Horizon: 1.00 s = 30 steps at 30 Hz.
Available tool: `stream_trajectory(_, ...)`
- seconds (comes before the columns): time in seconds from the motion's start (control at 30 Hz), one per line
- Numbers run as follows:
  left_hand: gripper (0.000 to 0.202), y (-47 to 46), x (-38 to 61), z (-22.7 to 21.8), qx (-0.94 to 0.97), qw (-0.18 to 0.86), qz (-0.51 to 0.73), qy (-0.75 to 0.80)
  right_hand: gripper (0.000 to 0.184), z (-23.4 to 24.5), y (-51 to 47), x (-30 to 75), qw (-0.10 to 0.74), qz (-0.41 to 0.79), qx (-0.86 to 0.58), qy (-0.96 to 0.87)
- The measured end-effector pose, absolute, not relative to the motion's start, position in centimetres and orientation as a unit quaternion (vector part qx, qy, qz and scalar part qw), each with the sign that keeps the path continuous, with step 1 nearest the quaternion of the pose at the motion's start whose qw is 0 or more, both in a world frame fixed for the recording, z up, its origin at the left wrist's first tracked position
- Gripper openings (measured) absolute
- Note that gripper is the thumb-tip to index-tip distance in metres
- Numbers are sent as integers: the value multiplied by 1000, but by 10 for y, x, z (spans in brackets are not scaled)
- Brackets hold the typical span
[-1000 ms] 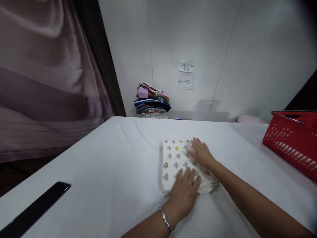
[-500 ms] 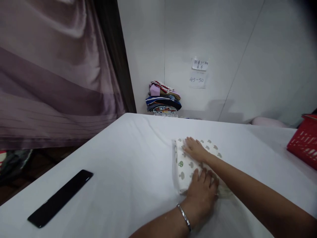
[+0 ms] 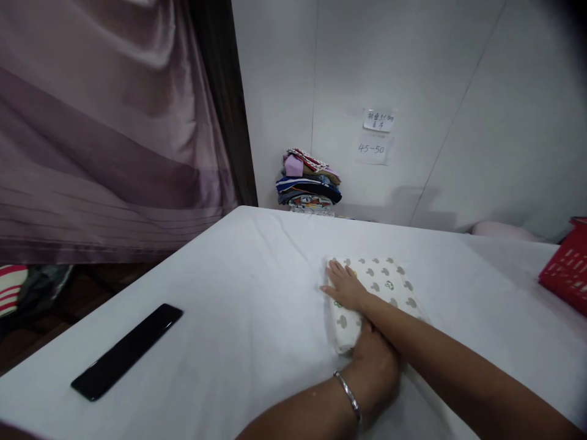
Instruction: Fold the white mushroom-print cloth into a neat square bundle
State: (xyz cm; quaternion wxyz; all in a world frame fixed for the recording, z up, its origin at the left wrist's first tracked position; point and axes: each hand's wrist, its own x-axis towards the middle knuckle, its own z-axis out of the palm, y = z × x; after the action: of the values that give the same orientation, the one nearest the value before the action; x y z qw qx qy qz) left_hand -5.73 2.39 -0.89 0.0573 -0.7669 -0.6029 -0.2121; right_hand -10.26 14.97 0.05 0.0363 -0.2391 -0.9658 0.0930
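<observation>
A folded white cloth (image 3: 389,282) printed with small grey shapes lies on the white-covered table (image 3: 238,293), right of centre. My right hand (image 3: 342,285) rests flat on the cloth's left edge, fingers stretched out and together. My left hand (image 3: 375,359), with a silver bracelet on the wrist, presses against the cloth's near corner. Its fingers are tucked out of sight under my right forearm and the cloth.
A black phone (image 3: 127,351) lies near the table's left front edge. A stack of folded clothes (image 3: 309,186) sits against the back wall under two paper notes (image 3: 376,134). A red basket (image 3: 567,272) stands at the right edge. A mauve curtain (image 3: 114,122) hangs on the left.
My right hand slid left across the cloth to its left edge. My left hand moved to the near corner, its fingers now hidden. The view turned left, so the basket is nearly out of frame.
</observation>
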Motion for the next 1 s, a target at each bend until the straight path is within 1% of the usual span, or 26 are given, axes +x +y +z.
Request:
stream_trajectory(0.13,53,23,-60,-8,-783,64,-177,-593,69,14,145,-98,18,159,-244,-956)
stream_trajectory(0.23,47,24,-63,-12,-791,60,-152,-590,68,23,146,-72,44,202,-296,-933)
stream_trajectory(0.33,47,25,-64,-16,-787,68,-155,-594,68,19,143,-19,90,179,-368,-908)
stream_trajectory(0.47,45,23,-66,-17,-791,76,-155,-587,63,-8,133,55,140,96,-429,-887)
stream_trajectory(0.57,44,22,-68,-16,-795,81,-138,-586,56,-27,127,82,166,75,-422,-888)
stream_trajectory(0.67,45,20,-68,-12,-793,85,-126,-590,53,-31,126,85,185,79,-403,-893)
stream_trajectory(0.8,49,16,-69,-8,-795,60,-144,-586,52,-26,129,81,198,111,-392,-891)
stream_trajectory(0.87,49,13,-71,-4,-786,37,-161,-596,50,-27,130,84,219,137,-395,-881)
stream_trajectory(1.0,35,9,-86,6,-723,5,-207,-659,51,-36,130,94,269,217,-479,-807)
